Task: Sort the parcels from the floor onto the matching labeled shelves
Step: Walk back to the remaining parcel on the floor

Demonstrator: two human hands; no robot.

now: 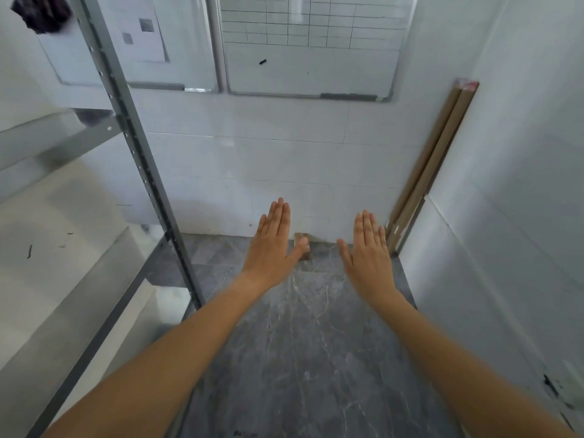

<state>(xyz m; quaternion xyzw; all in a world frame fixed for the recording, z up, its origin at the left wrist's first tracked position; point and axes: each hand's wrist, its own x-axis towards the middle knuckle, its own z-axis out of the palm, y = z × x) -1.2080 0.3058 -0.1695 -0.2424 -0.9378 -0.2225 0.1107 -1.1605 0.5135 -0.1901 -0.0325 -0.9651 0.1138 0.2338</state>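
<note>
A: Where's the parcel?

B: 1 small brown parcel (302, 245) sits on the floor (316, 327) by the wall, between the person's left hand (274, 245) and right hand (368, 251), both flat-fingered, holding nothing.

A: Best approach?

B: Probably crouch, grasp it from both sides, then read its label.

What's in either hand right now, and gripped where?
Nothing. The left hand and right hand are both stretched out flat, fingers straight, above the floor. The small brown block by the wall lies beyond them, ungripped.

Grey white-veined marble floor (303, 343); white tiled wall (252, 159); grey metal shelf upright (132, 137); brown cardboard strips (436, 159).
</note>
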